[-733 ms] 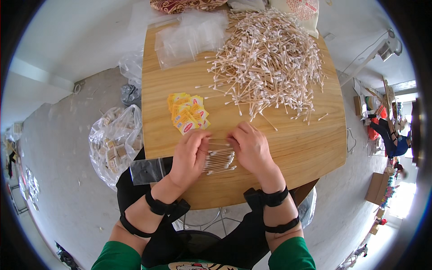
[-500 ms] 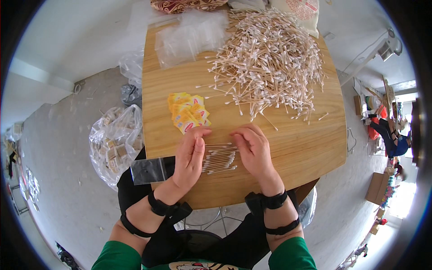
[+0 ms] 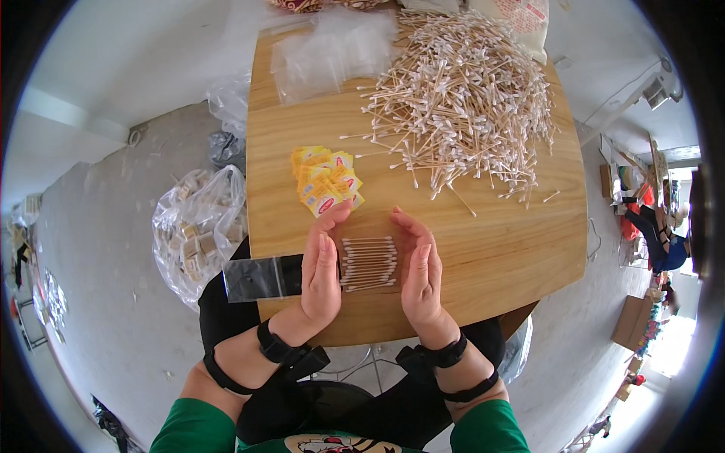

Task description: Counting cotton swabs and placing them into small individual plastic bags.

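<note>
A row of cotton swabs (image 3: pixel 368 264) lies flat near the table's front edge, the sticks running left to right and roughly parallel. My left hand (image 3: pixel 323 264) stands on its edge at the row's left ends, fingers stretched out. Opposite it, my right hand (image 3: pixel 419 268) is held upright along the right ends, its fingers also extended. Neither hand grips anything. A clear plastic bag (image 3: pixel 260 279) reaches from beneath the left hand out past the table's left edge; the hand hides part of it. Small yellow printed packets (image 3: pixel 326 180) lie in an overlapping heap beyond the left hand.
A large pile of loose cotton swabs (image 3: pixel 468 98) covers the table's far right. Flat clear bags (image 3: pixel 332 57) are stacked at the far left. On the floor at left sits a big clear bag (image 3: pixel 200 234) of small packs. Other people work far right.
My right hand has moved from curled fingers over the swabs to stretched fingers at their right side. The swabs now lie more evenly lined up. The whole view has shifted slightly.
</note>
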Available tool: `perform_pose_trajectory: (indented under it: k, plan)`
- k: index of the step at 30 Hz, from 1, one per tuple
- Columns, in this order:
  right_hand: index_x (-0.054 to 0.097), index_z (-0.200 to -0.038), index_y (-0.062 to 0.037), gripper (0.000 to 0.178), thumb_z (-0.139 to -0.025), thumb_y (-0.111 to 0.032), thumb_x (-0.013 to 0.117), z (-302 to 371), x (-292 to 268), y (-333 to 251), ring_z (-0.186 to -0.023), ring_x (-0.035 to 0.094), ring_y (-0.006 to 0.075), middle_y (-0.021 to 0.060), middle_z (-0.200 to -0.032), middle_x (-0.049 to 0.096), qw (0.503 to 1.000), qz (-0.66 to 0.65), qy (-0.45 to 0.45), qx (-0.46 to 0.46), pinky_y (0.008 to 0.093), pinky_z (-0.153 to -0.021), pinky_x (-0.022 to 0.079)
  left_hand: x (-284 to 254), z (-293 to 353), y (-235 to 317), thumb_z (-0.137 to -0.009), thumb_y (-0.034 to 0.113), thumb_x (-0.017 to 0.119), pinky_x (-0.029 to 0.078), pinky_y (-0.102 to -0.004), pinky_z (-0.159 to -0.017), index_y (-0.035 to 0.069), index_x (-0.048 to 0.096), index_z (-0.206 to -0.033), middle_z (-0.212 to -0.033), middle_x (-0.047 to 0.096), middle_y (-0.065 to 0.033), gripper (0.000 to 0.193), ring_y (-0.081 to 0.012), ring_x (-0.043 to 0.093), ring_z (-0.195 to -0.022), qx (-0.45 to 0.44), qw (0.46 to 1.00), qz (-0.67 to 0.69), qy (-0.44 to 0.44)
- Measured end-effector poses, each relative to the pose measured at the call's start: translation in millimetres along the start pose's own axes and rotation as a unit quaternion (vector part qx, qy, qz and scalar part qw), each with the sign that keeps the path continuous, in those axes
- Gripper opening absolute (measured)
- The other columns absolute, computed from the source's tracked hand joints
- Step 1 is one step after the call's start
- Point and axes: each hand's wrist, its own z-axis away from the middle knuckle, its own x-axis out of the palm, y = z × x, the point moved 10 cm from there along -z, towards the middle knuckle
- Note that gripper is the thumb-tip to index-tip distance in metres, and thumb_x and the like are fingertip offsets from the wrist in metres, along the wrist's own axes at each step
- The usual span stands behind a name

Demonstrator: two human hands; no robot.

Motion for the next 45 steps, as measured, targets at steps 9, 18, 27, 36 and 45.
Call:
perform_pose_trajectory:
  k: [9, 18, 27, 36, 45]
  plan:
    - [0.039, -0.145, 0.0077, 0.059, -0.112, -0.041, 0.027, 7, 23, -4, -0.144, 0.039, 0.0288, 0.0221, -0.153, 0.041, 0.996, 0.081, -0.018, -0.030, 0.0409, -0.120, 0.027, 6, 6, 1, -0.113, 0.034, 0.028, 0.025, -0.0376, -0.121, -0.003, 0.040, -0.146, -0.154, 0.043, -0.0171, 0.051, -0.0248, 0.038, -0.144, -0.002, 1.000, -0.006, -0.010]
    - [0.038, -0.145, 0.0055, 0.055, -0.113, -0.038, 0.028, 9, 21, -2, -0.140, 0.043, 0.0249, 0.0188, -0.150, 0.045, 1.000, 0.011, -0.001, -0.008, 0.0381, -0.119, 0.030, 3, 7, 0, -0.113, 0.030, 0.029, 0.026, -0.0374, -0.121, -0.004, 0.043, -0.144, -0.153, 0.044, -0.0174, 0.047, -0.0249, 0.040, -0.143, -0.011, 1.000, 0.020, 0.003]
    - [0.068, -0.108, 0.0040, 0.045, -0.113, -0.030, 0.038, 11, -32, -1, -0.095, 0.061, 0.0173, 0.0090, -0.100, 0.068, 0.993, 0.037, 0.051, 0.100, 0.0341, -0.088, 0.048, 20, 9, 5, -0.113, 0.030, 0.030, 0.021, -0.0399, -0.124, -0.005, 0.037, -0.148, -0.156, 0.040, -0.0177, 0.050, -0.0272, 0.034, -0.148, 0.025, 0.995, 0.056, -0.074]
    - [0.075, -0.077, -0.0033, 0.028, -0.097, -0.010, 0.057, 12, -5, -30, -0.072, 0.060, 0.0283, 0.0114, -0.076, 0.061, 0.938, 0.330, -0.104, -0.030, 0.0369, -0.068, 0.048, 25, 7, -12, -0.113, 0.033, 0.031, 0.019, -0.0404, -0.125, -0.006, 0.035, -0.149, -0.156, 0.039, -0.0171, 0.053, -0.0264, 0.032, -0.149, -0.026, 0.993, 0.081, -0.083]
    - [0.073, -0.074, -0.0036, 0.019, -0.091, -0.005, 0.063, 11, -6, -33, -0.067, 0.060, 0.0311, 0.0114, -0.072, 0.062, 0.939, 0.329, -0.092, -0.042, 0.0394, -0.061, 0.048, 25, 7, -13, -0.112, 0.033, 0.034, 0.019, -0.0402, -0.124, -0.006, 0.036, -0.148, -0.156, 0.040, -0.0175, 0.054, -0.0259, 0.033, -0.148, -0.042, 0.993, 0.074, -0.081]
